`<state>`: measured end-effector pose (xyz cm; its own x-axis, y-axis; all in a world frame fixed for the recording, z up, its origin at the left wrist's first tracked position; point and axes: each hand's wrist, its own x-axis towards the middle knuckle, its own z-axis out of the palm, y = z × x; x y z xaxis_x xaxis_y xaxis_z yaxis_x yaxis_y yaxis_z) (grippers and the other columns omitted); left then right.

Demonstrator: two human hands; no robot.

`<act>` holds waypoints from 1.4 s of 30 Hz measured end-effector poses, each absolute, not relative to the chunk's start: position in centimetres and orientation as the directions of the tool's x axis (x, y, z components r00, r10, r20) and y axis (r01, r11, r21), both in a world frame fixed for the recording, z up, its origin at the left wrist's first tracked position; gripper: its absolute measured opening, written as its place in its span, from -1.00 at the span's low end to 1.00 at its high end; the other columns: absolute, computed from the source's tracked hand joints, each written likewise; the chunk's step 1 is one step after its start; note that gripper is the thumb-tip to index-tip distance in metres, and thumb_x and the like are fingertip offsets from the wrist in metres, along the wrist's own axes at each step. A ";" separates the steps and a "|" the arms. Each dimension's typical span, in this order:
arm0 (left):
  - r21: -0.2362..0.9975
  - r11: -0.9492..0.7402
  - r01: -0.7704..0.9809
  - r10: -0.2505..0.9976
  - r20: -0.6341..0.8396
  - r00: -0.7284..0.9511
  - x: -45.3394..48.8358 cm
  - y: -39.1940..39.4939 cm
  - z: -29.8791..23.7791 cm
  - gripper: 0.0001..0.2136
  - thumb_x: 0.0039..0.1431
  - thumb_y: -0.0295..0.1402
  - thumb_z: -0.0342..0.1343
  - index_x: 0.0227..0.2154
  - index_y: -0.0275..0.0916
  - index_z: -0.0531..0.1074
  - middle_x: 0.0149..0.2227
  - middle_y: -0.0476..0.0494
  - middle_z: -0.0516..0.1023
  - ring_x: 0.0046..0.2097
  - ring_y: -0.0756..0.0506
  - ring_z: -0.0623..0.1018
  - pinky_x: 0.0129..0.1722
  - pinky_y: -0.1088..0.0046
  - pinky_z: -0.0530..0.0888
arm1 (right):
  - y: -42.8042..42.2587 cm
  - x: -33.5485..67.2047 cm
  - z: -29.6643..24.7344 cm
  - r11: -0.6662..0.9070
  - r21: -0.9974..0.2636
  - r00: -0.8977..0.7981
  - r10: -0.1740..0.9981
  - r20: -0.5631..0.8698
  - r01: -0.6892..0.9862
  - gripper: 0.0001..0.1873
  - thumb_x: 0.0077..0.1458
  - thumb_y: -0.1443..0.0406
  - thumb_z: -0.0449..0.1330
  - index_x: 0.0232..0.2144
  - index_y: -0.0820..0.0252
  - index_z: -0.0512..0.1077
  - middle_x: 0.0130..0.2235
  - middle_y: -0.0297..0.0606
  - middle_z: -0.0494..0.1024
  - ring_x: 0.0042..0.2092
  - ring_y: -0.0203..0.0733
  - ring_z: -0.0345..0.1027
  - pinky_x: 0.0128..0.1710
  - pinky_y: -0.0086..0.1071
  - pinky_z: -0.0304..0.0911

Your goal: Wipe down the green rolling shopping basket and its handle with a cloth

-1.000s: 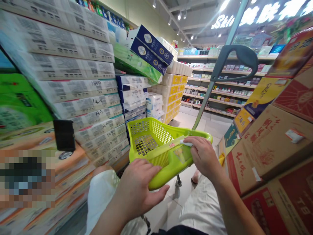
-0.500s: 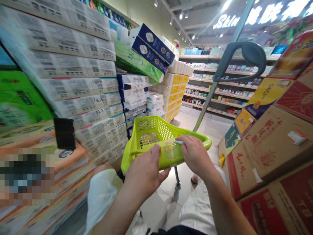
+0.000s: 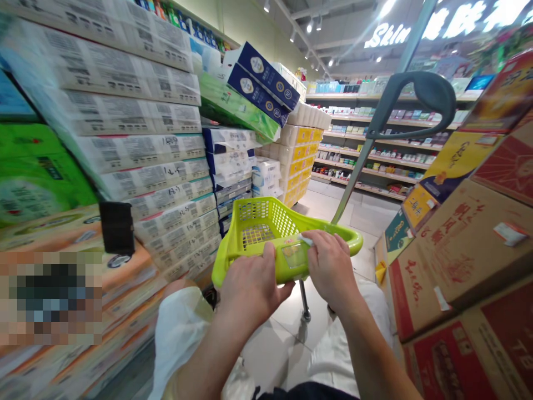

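Observation:
A lime-green shopping basket (image 3: 287, 222) with perforated walls is tilted in front of my knees. My left hand (image 3: 250, 283) is wrapped round the near edge of its rim, thumb underneath. Further right on the same rim, my right hand (image 3: 331, 264) presses down with bent fingers. A small white tissue (image 3: 305, 239) pokes out from under its fingertips; most of it is hidden. Between the hands, a clear label (image 3: 293, 255) lies on the rim. From the basket's right side rises a metal rod (image 3: 352, 183) with a grey handle (image 3: 410, 108).
Stacked white paper packs (image 3: 154, 147) rise on the left, beside orange packs (image 3: 137, 272) and a black holder (image 3: 116, 228). Cardboard cartons (image 3: 466, 239) line the right side. Stocked shelves (image 3: 375, 141) stand at the back. A pale tiled floor (image 3: 333, 194) runs between them.
The whole view has shifted slightly, with the basket and stacks a little further right. Both hands stay on the rim, the tissue still under my right fingers.

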<state>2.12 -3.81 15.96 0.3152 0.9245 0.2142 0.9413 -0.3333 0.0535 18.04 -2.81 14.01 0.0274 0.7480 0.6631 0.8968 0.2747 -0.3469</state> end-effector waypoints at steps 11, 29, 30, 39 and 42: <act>0.021 -0.328 0.945 0.922 0.228 0.315 1.8 -3.3 15.9 -0.58 0.07 -0.08 0.08 -0.10 -0.22 0.25 -0.39 -0.21 0.60 -0.31 -0.28 0.61 -0.32 0.28 0.44 | -3.6 16.1 12.9 0.395 -0.403 -0.014 0.727 0.686 0.826 -0.61 0.14 0.45 -0.03 -0.06 0.10 0.43 -0.02 -0.22 0.54 0.08 -0.12 0.32 0.19 -0.09 -0.01; 0.037 -0.326 0.945 0.936 0.152 0.317 1.7 -1.1 16.7 -0.54 0.03 0.00 0.11 -0.12 -0.19 0.26 -0.36 -0.20 0.59 -0.30 -0.25 0.61 -0.32 0.30 0.44 | -3.0 18.2 10.7 0.365 -0.430 0.130 0.619 0.775 0.826 -0.60 0.14 0.45 -0.05 -0.04 0.12 0.41 0.01 -0.20 0.50 0.13 -0.10 0.28 0.20 -0.06 0.02; 0.039 -0.326 0.945 0.937 0.147 0.317 1.7 -1.0 16.6 -0.53 0.02 0.01 0.12 -0.11 -0.19 0.27 -0.35 -0.20 0.59 -0.29 -0.25 0.61 -0.32 0.31 0.44 | -2.8 18.5 10.6 0.361 -0.431 0.143 0.606 0.782 0.827 -0.61 0.15 0.45 -0.05 -0.04 0.14 0.41 0.02 -0.18 0.50 0.13 -0.09 0.27 0.19 -0.07 0.04; 0.041 -0.360 0.932 0.924 0.156 0.350 1.7 0.2 16.5 -0.48 0.06 0.08 0.06 -0.06 -0.21 0.26 -0.31 -0.23 0.59 -0.24 -0.25 0.61 -0.28 0.29 0.44 | -2.3 15.6 10.6 0.462 -0.381 0.017 0.619 0.785 0.801 -0.60 0.14 0.46 -0.04 -0.04 0.12 0.41 0.01 -0.23 0.50 0.12 -0.12 0.27 0.20 -0.11 0.04; 0.012 -0.373 0.928 0.918 0.149 0.367 1.6 0.3 16.6 -0.48 0.05 0.05 0.08 -0.05 -0.21 0.26 -0.30 -0.22 0.60 -0.24 -0.25 0.61 -0.28 0.30 0.44 | -1.6 17.3 10.5 0.423 -0.410 0.089 0.600 0.795 0.808 -0.61 0.13 0.46 -0.04 -0.06 0.14 0.42 -0.01 -0.21 0.52 0.09 -0.11 0.30 0.18 -0.11 0.07</act>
<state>1.62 0.31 16.61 0.3671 0.9182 0.1488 0.9278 -0.3728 0.0115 17.29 -1.64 10.50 0.0890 0.6005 0.7947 0.8078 0.4233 -0.4103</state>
